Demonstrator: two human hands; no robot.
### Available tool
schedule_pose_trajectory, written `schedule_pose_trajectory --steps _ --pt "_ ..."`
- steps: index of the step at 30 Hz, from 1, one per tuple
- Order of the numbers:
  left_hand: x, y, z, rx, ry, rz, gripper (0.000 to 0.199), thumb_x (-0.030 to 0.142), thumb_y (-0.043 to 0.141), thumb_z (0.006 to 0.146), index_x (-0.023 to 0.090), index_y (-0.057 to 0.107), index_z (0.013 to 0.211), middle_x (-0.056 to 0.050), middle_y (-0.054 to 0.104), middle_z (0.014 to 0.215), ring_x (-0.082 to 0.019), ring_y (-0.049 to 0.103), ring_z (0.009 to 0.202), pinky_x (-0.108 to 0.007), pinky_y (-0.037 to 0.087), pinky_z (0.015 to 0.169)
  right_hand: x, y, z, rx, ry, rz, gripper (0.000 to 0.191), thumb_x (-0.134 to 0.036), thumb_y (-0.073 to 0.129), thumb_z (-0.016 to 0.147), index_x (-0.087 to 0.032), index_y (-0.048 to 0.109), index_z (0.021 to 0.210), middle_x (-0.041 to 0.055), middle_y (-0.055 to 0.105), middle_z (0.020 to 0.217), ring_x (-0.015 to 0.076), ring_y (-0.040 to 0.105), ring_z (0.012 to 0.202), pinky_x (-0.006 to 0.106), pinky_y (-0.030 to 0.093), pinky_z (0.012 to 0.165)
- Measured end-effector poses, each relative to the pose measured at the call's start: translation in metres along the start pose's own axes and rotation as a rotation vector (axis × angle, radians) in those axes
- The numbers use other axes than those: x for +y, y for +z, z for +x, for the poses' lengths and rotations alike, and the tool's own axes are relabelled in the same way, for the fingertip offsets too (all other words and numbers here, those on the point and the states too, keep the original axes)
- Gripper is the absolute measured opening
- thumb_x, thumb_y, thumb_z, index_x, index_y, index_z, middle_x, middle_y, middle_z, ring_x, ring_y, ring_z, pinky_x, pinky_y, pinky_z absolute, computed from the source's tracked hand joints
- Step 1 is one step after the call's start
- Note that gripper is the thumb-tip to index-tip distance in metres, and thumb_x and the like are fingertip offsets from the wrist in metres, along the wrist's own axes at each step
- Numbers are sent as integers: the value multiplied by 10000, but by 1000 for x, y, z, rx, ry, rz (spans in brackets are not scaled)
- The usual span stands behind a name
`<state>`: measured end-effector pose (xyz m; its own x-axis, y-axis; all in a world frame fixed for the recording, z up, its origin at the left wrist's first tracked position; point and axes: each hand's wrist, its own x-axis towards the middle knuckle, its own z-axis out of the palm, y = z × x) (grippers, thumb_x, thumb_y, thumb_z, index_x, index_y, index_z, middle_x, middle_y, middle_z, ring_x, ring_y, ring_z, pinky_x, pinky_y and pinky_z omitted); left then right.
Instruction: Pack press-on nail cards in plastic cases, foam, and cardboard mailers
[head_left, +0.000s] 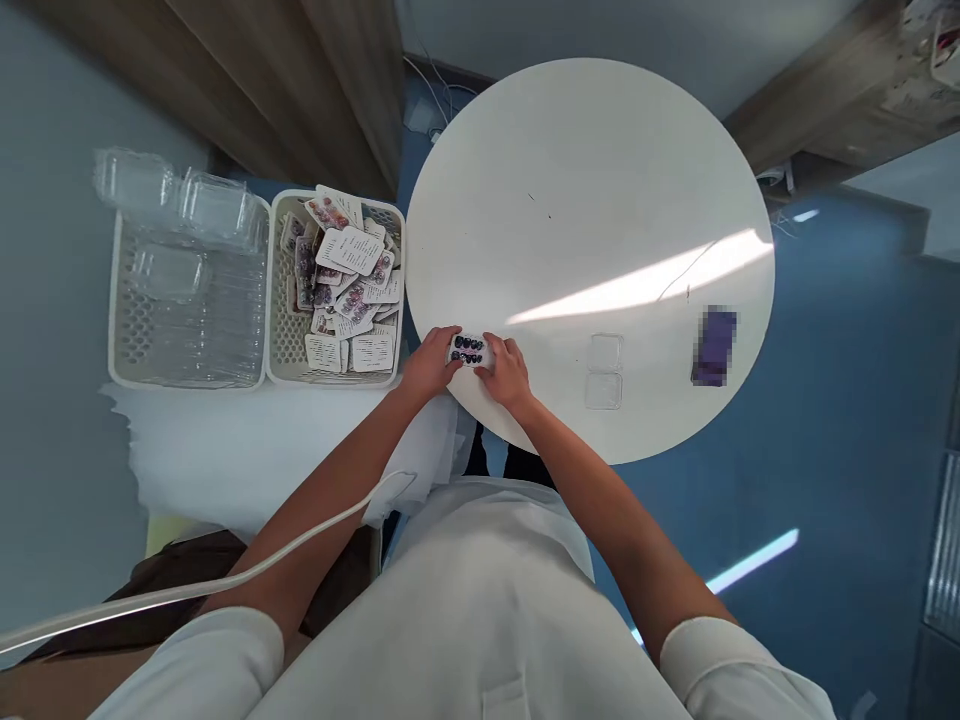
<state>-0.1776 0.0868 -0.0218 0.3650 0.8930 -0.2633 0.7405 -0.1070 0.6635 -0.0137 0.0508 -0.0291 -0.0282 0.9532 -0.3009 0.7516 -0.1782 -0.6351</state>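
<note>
Between my two hands, over the near left edge of the round table, is a nail card [471,349]: a small white card with two rows of dark, glossy pieces that look like press-on nails. My left hand [430,364] grips its left end, fingers closed on the edge. At the right end, my right hand [508,371] pinches the card too. To the right of my hands, a clear plastic box [604,372] lies on the table with its two halves unfolded.
Left of the round white table [570,150] stands a white basket [274,300] piled with similar cards. Beside it, another basket [114,310] holds stacked clear plastic boxes. A blurred purple object [715,346] lies at the table's right. A white cable [300,538] crosses above my left forearm.
</note>
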Motion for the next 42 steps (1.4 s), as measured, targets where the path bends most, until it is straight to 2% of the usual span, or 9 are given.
schedule_pose_trajectory --steps 4,9,14,17,20,26,32,36,42 --pt "10 9 -7 11 -5 22 539 184 584 703 183 390 1206 -69 484 1073 -207 504 972 -313 445 785 5 -1 -15 31 -61 114 655 -166 548 702 -211 286 1301 88 437 1126 237 402 1068 400 368 912" --pt "25 24 -23 2 6 -28 568 210 585 717 177 365 1240 -58 481 1033 -136 519 748 -287 457 723 17 -13 -44 -11 -55 248 763 -161 559 682 -206 205 1356 92 406 1150 215 434 1055 370 392 909" --pt "59 38 -35 -101 123 -64 640 262 614 705 216 332 1277 -48 471 1051 -110 483 654 -292 459 699 38 -47 -86 24 -66 203 762 -135 527 698 -237 181 1369 92 402 1160 225 418 1090 394 392 919" --pt "88 52 -35 -156 216 -61 668 265 620 699 244 312 1292 -51 470 1083 -133 499 708 -301 461 704 56 -72 -109 70 -48 189 749 -131 522 706 -243 187 1367 92 415 1135 217 440 1065 384 422 888" --pt "117 70 -31 -150 270 -57 661 271 623 700 236 317 1286 -61 478 1094 -165 526 788 -312 467 716 79 -96 -121 100 -30 190 719 -166 540 718 -246 223 1357 94 424 1120 214 473 1014 375 459 828" --pt "158 113 -20 -108 240 -31 648 302 655 667 243 360 1242 -66 491 1092 -226 526 960 -348 468 774 135 -130 -124 82 -57 157 686 -206 566 724 -266 268 1339 77 453 1082 196 511 939 370 470 801" --pt "178 145 -13 -94 150 37 659 282 697 617 241 395 1202 -70 428 1139 -226 533 964 -351 473 785 180 -141 -112 -10 -119 57 649 -211 603 700 -253 349 1296 86 475 1081 252 448 1055 430 418 880" --pt "185 154 -9 -73 71 103 663 266 707 607 234 400 1194 -76 418 1134 -236 536 964 -355 477 770 192 -144 -101 -35 -161 20 628 -198 622 688 -216 388 1271 113 447 1142 270 404 1102 431 391 909" --pt "186 159 -1 -59 8 95 667 220 709 603 229 405 1196 -74 422 1127 -230 522 991 -353 464 811 193 -149 -89 -72 -208 3 626 -187 609 704 -221 362 1278 114 438 1179 265 405 1111 423 402 892"
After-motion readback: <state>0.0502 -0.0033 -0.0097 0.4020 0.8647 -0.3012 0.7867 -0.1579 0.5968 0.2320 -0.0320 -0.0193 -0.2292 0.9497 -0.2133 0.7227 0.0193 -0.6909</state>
